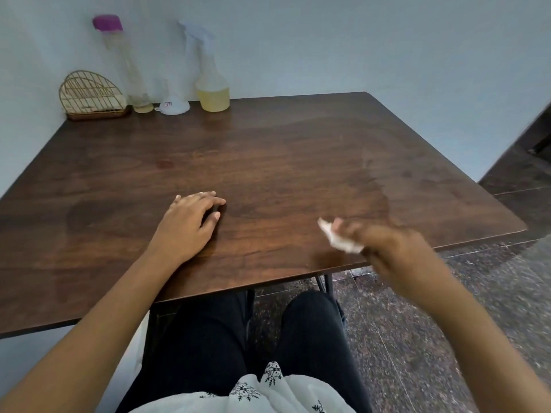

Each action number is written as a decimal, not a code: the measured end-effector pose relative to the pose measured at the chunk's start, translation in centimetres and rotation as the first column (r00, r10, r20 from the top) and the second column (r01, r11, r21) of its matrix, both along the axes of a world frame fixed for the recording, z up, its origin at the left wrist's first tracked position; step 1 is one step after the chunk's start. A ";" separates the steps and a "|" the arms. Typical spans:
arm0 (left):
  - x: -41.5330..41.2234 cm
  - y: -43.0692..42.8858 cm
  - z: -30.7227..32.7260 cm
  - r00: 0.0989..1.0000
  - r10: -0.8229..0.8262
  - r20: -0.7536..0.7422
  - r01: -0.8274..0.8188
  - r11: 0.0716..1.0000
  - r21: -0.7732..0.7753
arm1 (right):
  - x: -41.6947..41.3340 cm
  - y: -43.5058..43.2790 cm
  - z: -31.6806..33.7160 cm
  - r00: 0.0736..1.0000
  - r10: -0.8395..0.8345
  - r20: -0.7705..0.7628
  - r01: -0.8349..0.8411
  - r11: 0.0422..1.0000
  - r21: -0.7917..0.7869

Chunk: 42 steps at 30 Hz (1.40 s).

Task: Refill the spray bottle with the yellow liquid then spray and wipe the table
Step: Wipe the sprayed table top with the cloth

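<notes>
**Wiping pass being made near the lower right edge of the table**

A crumpled white tissue is being held clenched in the fingers of the right hand, right of centre in the frame, just above or on the table; the blur is hiding whether contact is being made. The left hand is being rested palm down on the wood at centre frame, fingers loosely spread and grasping nothing.

The spray bottle is being left standing at the upper left of the frame by the wall, with yellow liquid filling its lower part, so the refill is being judged as done. Beside it, further left, are a white funnel, a tall clear bottle with a purple cap and a gold wire holder.

A damp sheen is being shown in the right-hand part of the top. The wipe is probably being served best by flat, overlapping strokes, with the tissue being pressed down rather than pinched at one corner.

The near edge and the right corner are lying close to the wiping hand, so strokes are better being stopped short of the drop. Open wood is being offered across the middle and left; only the upper left corner is being crowded
</notes>
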State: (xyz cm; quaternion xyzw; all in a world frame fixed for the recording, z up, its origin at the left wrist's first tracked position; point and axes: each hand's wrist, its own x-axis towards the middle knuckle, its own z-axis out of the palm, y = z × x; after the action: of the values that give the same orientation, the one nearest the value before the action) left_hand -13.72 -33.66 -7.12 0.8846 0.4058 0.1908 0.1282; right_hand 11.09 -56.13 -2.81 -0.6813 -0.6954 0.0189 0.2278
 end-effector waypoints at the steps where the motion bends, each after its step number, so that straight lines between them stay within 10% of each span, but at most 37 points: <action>1: 0.0 0.0 0.1 1.000 0.001 -0.001 -0.001 1.000 -0.001 | 0.8 0.5 0.4 0.994 -0.106 -0.025 0.107 0.994 0.032; 5: 0.0 -0.3 0.1 1.000 0.002 -0.004 -0.002 1.000 0.009 | -0.2 1.6 -1.5 0.954 -0.279 0.105 0.290 0.950 -0.113; 10: 0.1 -0.6 0.2 0.999 -0.029 -0.039 0.031 0.998 0.055 | -7.6 -1.4 -3.8 0.997 -0.010 0.072 0.018 0.994 -0.106; 13: 0.1 -0.7 0.3 0.996 -0.066 -0.057 0.070 0.995 0.066 | -9.0 -2.1 -2.4 0.976 0.178 -0.125 -0.205 0.945 -0.257; 17: 0.4 -1.0 0.4 0.991 -0.128 -0.033 0.129 0.990 0.052 | -6.8 -2.6 -0.5 0.914 -0.079 -0.398 -0.018 0.972 -0.233; 21: 2.9 -3.4 2.6 0.937 -0.243 0.252 0.305 0.920 -0.247 | -4.4 0.0 0.8 0.584 -0.204 -0.786 0.095 0.978 -0.184; 24: 6.8 -4.6 4.5 0.817 -0.138 0.559 0.521 0.590 -0.617 | -3.0 3.9 1.9 0.195 -0.128 -0.972 0.024 0.992 -0.126; 27: 10.1 -3.5 4.9 0.797 0.089 0.597 0.509 0.433 -0.744 | -1.2 7.4 2.1 0.063 -0.079 -0.995 0.024 0.997 -0.078; 33: 14.9 1.7 5.1 0.789 0.386 0.478 0.277 0.471 -0.837 | 4.6 12.4 1.5 0.723 -0.342 -0.601 0.264 0.940 -0.216; 37: 17.1 4.4 7.8 0.792 0.455 0.408 0.151 0.501 -0.852 | 8.2 15.0 4.6 0.718 -0.456 -0.526 0.310 0.886 -0.345; 42: 19.3 6.1 13.6 0.908 0.255 0.331 0.013 0.775 -0.632 | 9.7 17.5 9.6 0.622 -0.541 -0.566 0.333 0.837 -0.434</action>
State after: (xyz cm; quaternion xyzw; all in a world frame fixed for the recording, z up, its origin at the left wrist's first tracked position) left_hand 5.55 -27.58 6.45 0.7058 0.4682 0.2306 0.4789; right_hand 20.76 -38.66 6.74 -0.8027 -0.3665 0.3059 0.3574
